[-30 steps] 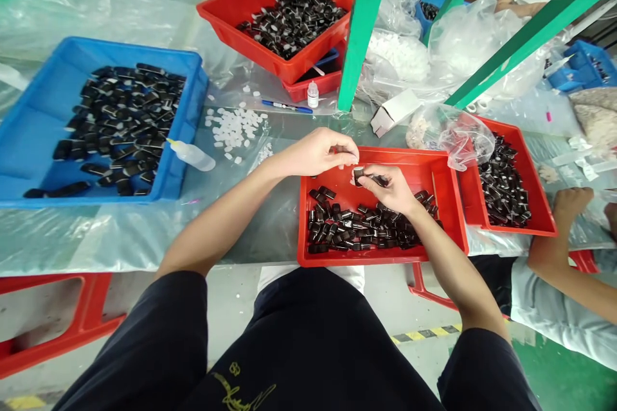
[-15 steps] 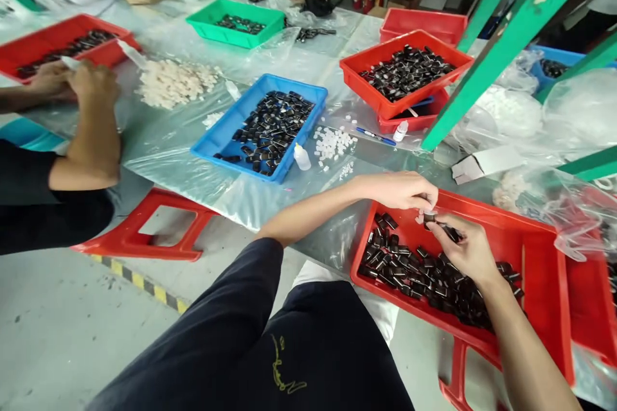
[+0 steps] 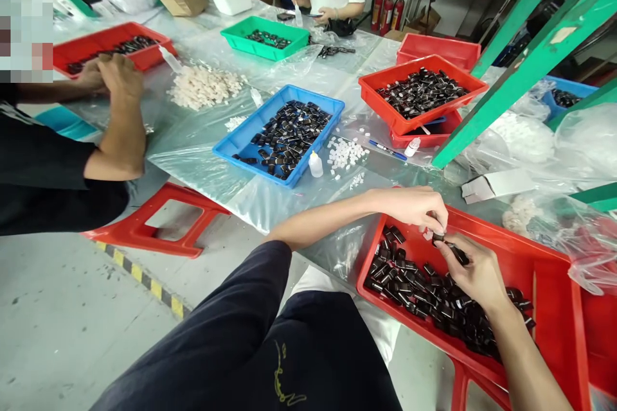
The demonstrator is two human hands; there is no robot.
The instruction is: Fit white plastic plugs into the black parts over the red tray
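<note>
My right hand [image 3: 475, 270] grips a small glossy black part [image 3: 438, 239] between thumb and fingers; more black shows within its grasp. Fingertips of my left hand [image 3: 417, 207] are pinched together right at the upper end of that part. Something small and pale shows there, too small to make out. Both hands are above a red tray [image 3: 520, 241] that holds a heap of similar black parts [image 3: 414, 282].
Left of the tray are small white pieces [image 3: 347, 153], a dropper bottle [image 3: 315, 165] and a blue tray [image 3: 231, 149] of black parts. A green post [image 3: 501, 80] slants behind stacked red trays [image 3: 380, 103]. A co-worker's hands [image 3: 116, 74] work at the far left.
The view has shifted, so the table scene sits further right and lower. My hands stay together over the red tray, the right one still gripping the black part.
</note>
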